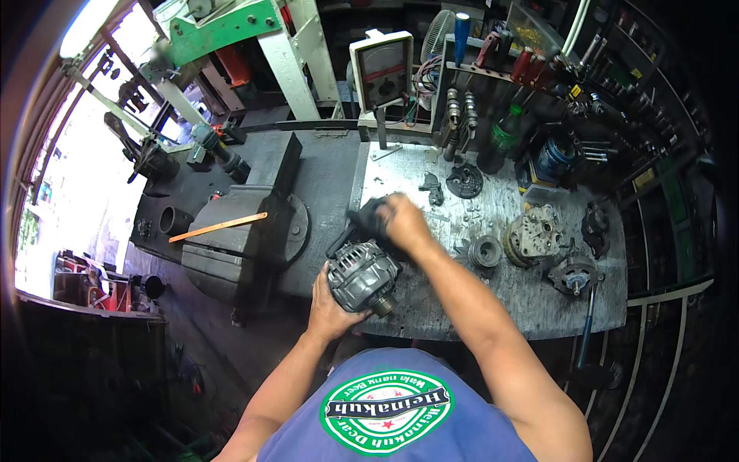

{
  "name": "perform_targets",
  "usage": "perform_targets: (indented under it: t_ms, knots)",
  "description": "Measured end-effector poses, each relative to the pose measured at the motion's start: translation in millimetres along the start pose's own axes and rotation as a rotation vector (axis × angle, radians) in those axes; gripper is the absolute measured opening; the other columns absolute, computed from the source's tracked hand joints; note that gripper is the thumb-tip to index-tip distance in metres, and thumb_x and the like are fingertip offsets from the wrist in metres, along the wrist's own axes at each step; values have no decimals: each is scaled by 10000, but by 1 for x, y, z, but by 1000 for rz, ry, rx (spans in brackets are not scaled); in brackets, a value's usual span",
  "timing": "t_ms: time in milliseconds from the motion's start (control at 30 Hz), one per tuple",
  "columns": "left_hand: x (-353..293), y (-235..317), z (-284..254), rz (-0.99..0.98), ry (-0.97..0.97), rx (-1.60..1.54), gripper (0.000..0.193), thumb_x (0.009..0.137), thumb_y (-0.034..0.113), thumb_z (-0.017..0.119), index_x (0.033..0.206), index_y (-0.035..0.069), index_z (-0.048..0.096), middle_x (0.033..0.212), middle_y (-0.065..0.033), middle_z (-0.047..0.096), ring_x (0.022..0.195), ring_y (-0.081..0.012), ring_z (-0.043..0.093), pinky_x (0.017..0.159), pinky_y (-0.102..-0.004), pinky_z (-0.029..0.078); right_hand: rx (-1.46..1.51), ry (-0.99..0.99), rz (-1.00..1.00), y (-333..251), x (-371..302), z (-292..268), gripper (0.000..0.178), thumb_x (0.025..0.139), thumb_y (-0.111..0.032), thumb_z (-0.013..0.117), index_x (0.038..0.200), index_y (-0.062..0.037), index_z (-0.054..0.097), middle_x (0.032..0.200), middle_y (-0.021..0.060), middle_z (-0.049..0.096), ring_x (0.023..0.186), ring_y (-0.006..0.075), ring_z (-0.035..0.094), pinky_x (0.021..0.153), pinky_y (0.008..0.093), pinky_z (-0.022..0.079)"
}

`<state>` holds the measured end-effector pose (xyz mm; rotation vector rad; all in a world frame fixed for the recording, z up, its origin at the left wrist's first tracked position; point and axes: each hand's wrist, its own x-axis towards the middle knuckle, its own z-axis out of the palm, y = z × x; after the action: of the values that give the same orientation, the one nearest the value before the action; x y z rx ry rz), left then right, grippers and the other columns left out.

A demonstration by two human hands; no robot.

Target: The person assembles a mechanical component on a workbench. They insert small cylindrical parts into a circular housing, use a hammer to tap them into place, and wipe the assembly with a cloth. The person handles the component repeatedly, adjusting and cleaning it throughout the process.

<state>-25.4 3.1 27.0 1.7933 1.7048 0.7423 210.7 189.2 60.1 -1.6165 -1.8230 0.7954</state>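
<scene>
An alternator (360, 279) of dark grey metal sits at the workbench's near edge, tilted, its small pulley toward me. My left hand (329, 309) grips its left and lower side, fingers wrapped round the housing. Just above its far end, my right hand (404, 223) is closed on a dark, soft-looking piece (371, 219). Motion smears that piece, so I cannot tell whether it is a rag or a cover. Beyond it on the bench are a small dark part (433, 187) and a round black part (464, 181). A finned pulley (483, 252) lies to the right.
On the bench's right stand an opened alternator housing (533, 233) and another round metal part (575, 274). A green bottle (504, 138) and a tool rack (531, 69) line the back. Left is a large vise (223, 242) with an orange strip (218, 227) across it.
</scene>
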Motion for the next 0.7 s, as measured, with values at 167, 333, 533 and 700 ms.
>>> perform_targets:
  t_ms: [167,333,533,700]
  knots:
    - [0,-7,1,56,23,-41,1501,584,369,1105,1748,3,231,1650,-262,478,1548,-481,465,1301,-547,414,530,-13,-252,-41,8,-8,331,1024,-320,854,1137,-16,790,1041,196,817,947,281,762,874,428,604]
    - [12,-22,-4,266,37,-139,1096,668,429,1049,1544,27,527,1515,-211,590,1397,-446,594,1207,-528,491,-264,-517,-706,-87,-30,26,501,883,-384,952,1217,-56,773,1222,241,734,1168,468,738,1022,535,607]
    - [19,-10,-5,92,-18,-13,1441,593,424,1100,1703,-26,299,1642,-301,462,1547,-482,452,1328,-531,392,457,119,-385,-112,38,39,310,934,18,834,1223,-32,732,1162,155,771,1092,309,755,981,417,606]
    - [10,-18,-11,111,-57,-34,1511,587,393,1100,1754,5,222,1683,-265,440,1582,-468,428,1344,-543,376,697,594,-384,-113,51,-64,218,1054,-40,802,1258,9,742,1112,111,827,993,194,762,922,327,594]
